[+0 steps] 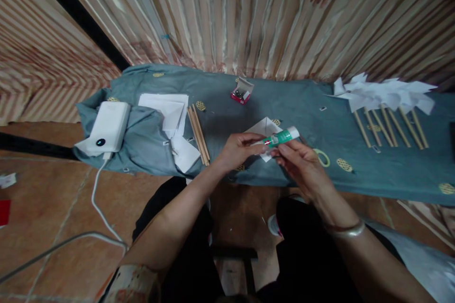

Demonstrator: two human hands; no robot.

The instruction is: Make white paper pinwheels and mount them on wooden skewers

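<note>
A green and white glue stick [279, 138] lies slanted between my two hands above the table. My left hand [241, 149] pinches its left end, and my right hand [300, 158] closes its fingers on it from the right and below. Under the hands is a folded white paper square [265, 128], partly covered by them. A pale green ring-shaped handle [324, 157], probably of scissors, shows just right of my right hand; the rest of it is hidden.
On the blue-grey cloth [220, 128] stands an open red box of small metal pieces [241, 93]. Wooden sticks [199, 135] and white papers [174, 118] lie left, beside a white power bank [110, 125] with a cable. Several paper pinwheels on sticks [387, 97] lie right.
</note>
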